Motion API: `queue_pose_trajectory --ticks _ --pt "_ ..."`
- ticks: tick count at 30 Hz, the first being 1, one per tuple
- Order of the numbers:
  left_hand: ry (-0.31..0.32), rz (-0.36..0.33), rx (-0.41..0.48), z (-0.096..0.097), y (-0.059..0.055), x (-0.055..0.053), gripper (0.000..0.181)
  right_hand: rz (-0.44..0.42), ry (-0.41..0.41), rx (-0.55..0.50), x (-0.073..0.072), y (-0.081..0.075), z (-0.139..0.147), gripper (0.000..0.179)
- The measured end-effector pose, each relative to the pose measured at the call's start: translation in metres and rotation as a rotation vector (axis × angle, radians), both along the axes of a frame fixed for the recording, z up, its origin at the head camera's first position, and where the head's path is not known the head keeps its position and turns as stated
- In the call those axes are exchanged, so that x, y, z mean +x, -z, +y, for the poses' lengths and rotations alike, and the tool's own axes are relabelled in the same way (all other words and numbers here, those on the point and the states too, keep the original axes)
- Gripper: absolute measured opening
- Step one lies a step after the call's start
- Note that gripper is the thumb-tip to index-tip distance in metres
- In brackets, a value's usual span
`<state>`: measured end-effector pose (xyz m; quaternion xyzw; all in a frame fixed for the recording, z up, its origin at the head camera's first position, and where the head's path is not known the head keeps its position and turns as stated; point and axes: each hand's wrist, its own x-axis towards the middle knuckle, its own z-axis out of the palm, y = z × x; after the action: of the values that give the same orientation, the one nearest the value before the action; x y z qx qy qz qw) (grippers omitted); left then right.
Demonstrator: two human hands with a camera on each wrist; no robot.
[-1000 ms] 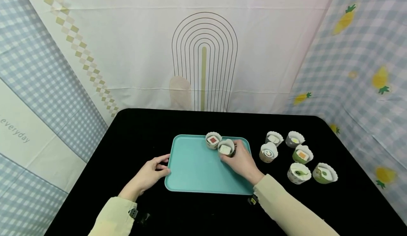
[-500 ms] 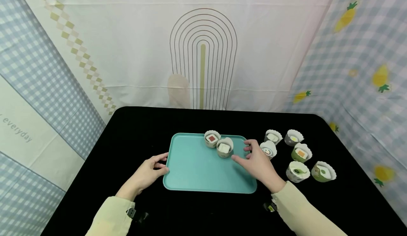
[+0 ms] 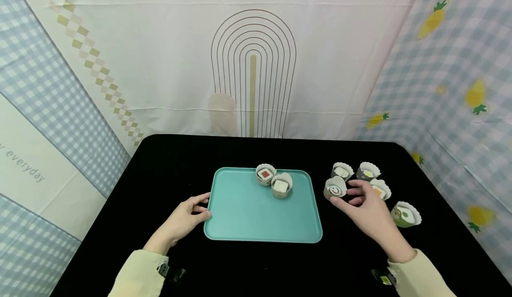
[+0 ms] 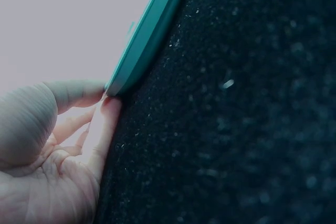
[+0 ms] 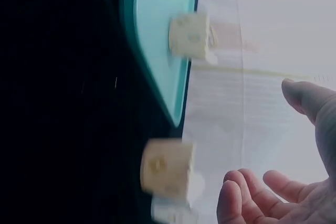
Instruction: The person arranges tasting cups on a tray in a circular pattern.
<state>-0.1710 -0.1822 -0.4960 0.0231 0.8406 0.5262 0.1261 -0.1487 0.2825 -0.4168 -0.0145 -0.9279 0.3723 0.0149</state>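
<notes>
My left hand rests at the left edge of a turquoise tray, thumb and fingertips touching its rim; the left wrist view shows the fingertips against the tray's side. My right hand is spread at the right, thumb and fingers on either side of a brown-patterned paper cup with a face-marked piece inside. In the right wrist view the fingers stand apart from the cup. Two filled paper cups, one with a red-topped piece and one with a white piece, stand on the tray's back part.
Behind the right hand are more filled cups: a grey one, a dark one and one with an orange-topped piece, partly hidden. A green cup stands furthest right. Patterned curtains enclose the black table.
My right hand has let go of the white-piece cup on the tray and moved right to the face-marked cup, now covering a cup near the front. My left hand stays at the tray's edge.
</notes>
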Motion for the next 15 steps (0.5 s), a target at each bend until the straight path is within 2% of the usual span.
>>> queue_pose_trajectory --ticks 4,11,15 --pt "-0.006 0.000 -0.003 0.001 0.001 0.000 0.058 -0.007 0.046 0.040 0.005 0.000 0.021 0.091" --pt "-0.006 -0.001 0.003 0.002 0.001 0.001 0.058 -0.074 0.067 0.021 0.010 0.010 0.046 0.096" --pt "-0.009 0.001 0.004 0.001 0.001 0.001 0.058 -0.049 0.080 0.041 0.010 0.017 0.050 0.092"
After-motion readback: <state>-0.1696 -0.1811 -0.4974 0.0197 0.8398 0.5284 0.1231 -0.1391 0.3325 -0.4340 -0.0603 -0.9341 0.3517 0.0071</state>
